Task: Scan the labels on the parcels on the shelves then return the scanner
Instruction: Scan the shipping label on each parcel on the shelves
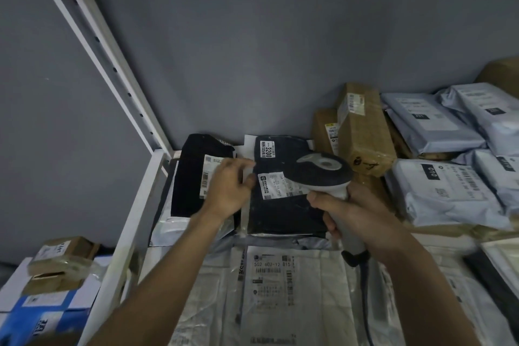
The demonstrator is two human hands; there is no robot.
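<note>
My right hand (356, 216) grips the handle of a grey handheld scanner (323, 174). Its dark head hangs over the white label (276, 185) of a black parcel (283, 213) on the shelf. My left hand (229, 191) hovers with loosely spread fingers over the gap between that parcel and a second black parcel (188, 177) to its left, partly covering that one's label. A white mailer with a barcode label (269, 286) lies at the front. The scanner's dark cable (365, 270) drops below my right wrist.
Brown cardboard boxes (362, 132) stand at the back against the grey wall. Pale grey mailers (446, 194) are piled at the right. The white shelf frame (134, 205) runs along the left. Beyond it lie small brown boxes (61, 261) and a blue-and-white carton.
</note>
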